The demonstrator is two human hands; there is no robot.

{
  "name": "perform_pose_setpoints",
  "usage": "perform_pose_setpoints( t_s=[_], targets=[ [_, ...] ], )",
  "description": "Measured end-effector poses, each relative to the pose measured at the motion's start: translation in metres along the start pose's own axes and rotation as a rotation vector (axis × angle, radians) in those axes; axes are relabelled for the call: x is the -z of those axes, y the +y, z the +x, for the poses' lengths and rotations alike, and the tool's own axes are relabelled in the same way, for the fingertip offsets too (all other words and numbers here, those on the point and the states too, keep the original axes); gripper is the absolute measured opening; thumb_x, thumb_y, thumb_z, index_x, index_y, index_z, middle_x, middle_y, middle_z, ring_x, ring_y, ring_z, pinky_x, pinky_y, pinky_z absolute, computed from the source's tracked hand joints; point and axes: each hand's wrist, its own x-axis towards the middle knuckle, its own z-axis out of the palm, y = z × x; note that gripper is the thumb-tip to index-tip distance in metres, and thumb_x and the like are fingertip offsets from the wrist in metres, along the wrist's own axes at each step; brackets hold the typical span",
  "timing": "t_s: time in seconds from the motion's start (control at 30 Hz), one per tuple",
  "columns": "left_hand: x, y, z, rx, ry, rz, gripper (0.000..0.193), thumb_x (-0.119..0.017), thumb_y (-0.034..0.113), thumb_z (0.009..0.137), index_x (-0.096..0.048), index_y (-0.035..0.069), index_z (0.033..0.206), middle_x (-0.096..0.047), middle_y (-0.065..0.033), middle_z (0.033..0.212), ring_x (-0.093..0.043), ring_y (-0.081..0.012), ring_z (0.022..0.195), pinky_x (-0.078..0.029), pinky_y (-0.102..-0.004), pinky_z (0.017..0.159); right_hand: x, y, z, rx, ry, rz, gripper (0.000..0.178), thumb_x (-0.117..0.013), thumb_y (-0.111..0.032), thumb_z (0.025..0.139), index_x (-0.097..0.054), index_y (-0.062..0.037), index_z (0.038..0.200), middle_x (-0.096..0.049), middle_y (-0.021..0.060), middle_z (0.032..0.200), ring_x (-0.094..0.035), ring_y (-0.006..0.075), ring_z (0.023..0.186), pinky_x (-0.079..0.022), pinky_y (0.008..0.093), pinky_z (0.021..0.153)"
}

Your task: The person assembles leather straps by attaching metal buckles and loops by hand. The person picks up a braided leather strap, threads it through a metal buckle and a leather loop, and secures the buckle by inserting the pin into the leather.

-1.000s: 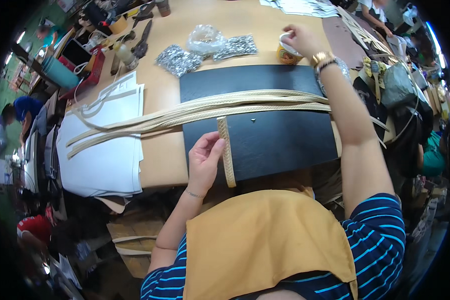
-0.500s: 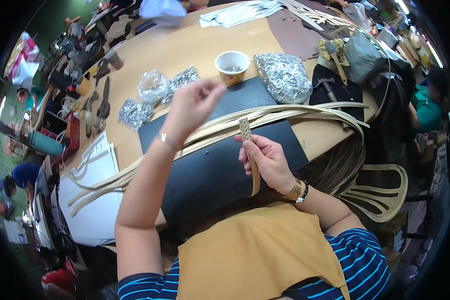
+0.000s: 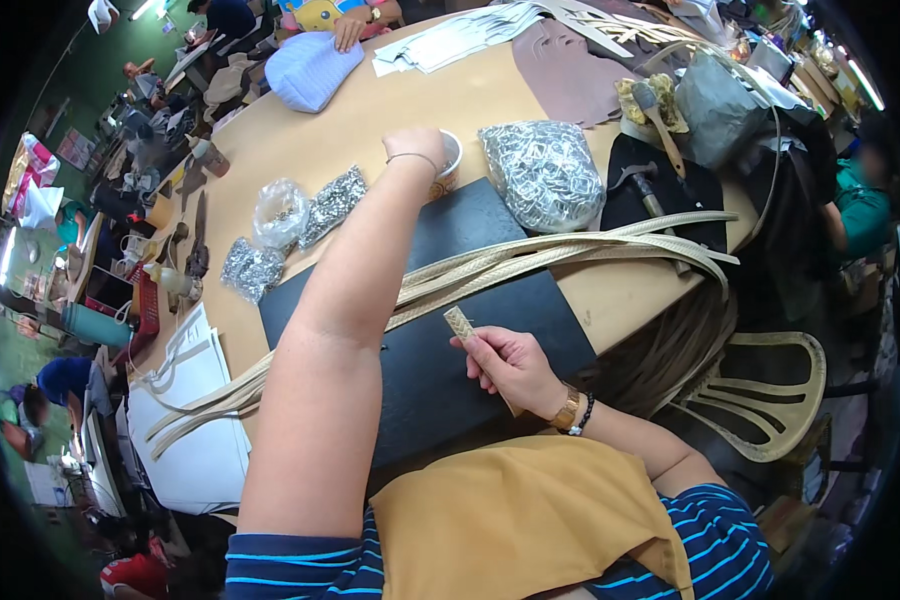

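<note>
My left hand (image 3: 414,147) is stretched far across the table at the white and orange cup (image 3: 449,178). Its fingers are turned away and hidden at the cup's near left side, so whether they hold anything does not show. My right hand (image 3: 515,368) pinches the end of a tan braided-pattern strap (image 3: 459,323) between thumb and fingers, above a black board (image 3: 425,380). Behind it, a bundle of long pale straps (image 3: 470,265) lies across the board and runs off the table on the right.
Beyond the board sit a large bag of metal buckles (image 3: 542,178) and smaller bags of metal parts (image 3: 332,205). At right are a hammer (image 3: 652,195) and a glue brush (image 3: 662,132). White sheets (image 3: 195,420) lie left. Another person's hand rests on a lavender bundle (image 3: 313,72).
My left hand has moved forward from above the straps to the cup. My right hand has come slightly nearer and left, tilting the strap. Another person's hand now shows on the lavender bundle.
</note>
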Motion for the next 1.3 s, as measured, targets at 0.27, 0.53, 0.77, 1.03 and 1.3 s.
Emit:
perform_pose_setpoints(
  t_s=[0.27,0.53,0.77,1.03,1.3],
  targets=[
    [0.01,0.005,-0.006,0.123,-0.059,0.032,0.025,-0.058,0.022,0.087,-0.072,0.013,0.107,-0.07,-0.0072,0.112,-0.065,-0.0251,0.107,-0.042,-0.0437,0.091,-0.002,-0.002,0.001,0.052,-0.047,-0.08,0.027,-0.051,-0.025,0.101,-0.065,-0.0032,0.111,-0.058,-0.0042,0.071,-0.05,0.0001,0.057,-0.042,0.0158,0.05],
    [-0.006,-0.005,-0.001,0.048,-0.048,-0.033,0.028,-0.059,0.02,0.084,-0.072,0.009,0.106,-0.071,-0.0122,0.105,-0.069,-0.0262,0.094,-0.052,-0.0401,0.082,0.0,0.001,-0.001,0.066,-0.022,-0.084,0.026,-0.053,-0.023,0.1,-0.067,-0.0038,0.11,-0.059,-0.0039,0.071,-0.049,0.0015,0.056,-0.042,0.0182,0.05],
    [-0.013,-0.052,-0.015,-0.005,0.119,-0.598,0.02,-0.065,0.019,0.082,-0.076,0.011,0.096,-0.073,-0.0136,0.09,-0.071,-0.0274,0.078,-0.056,-0.0373,0.072,0.001,-0.002,-0.002,0.058,-0.008,-0.064,0.026,-0.051,-0.024,0.101,-0.067,-0.0047,0.109,-0.059,-0.0036,0.07,-0.05,0.0011,0.056,-0.043,0.0178,0.05],
    [0.0,-0.093,-0.175,0.022,0.083,-1.293,0.03,-0.064,0.017,0.093,-0.064,-0.001,0.118,-0.071,-0.0048,0.095,-0.067,-0.0097,0.084,-0.052,-0.0226,0.072,-0.002,0.002,-0.002,0.043,-0.026,-0.044,0.028,-0.052,-0.027,0.1,-0.067,-0.0045,0.106,-0.059,-0.0044,0.07,-0.049,0.001,0.055,-0.042,0.0169,0.049],
    [-0.058,-0.069,-0.342,0.303,0.063,-1.914,0.035,-0.061,0.013,0.096,-0.056,0.004,0.129,-0.069,-0.0036,0.103,-0.066,-0.0115,0.09,-0.056,-0.0271,0.08,-0.044,0.006,-0.009,-0.018,-0.219,-0.065,0.028,-0.053,-0.029,0.1,-0.068,-0.0057,0.106,-0.058,-0.0053,0.068,-0.048,0.001,0.055,-0.039,0.0178,0.049]
  ],
)
